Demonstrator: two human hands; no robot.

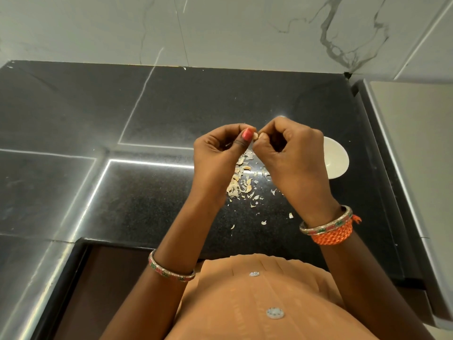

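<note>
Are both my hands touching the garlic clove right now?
Touching. The head view shows the left hand and right hand pinching the garlic clove between them.

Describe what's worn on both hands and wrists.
Left hand: red-pink polished thumbnail, a beaded bangle of pink, green and silver on that forearm. Right hand: a matching bangle plus a wound orange thread band. No sleeves reach the forearms.
</note>
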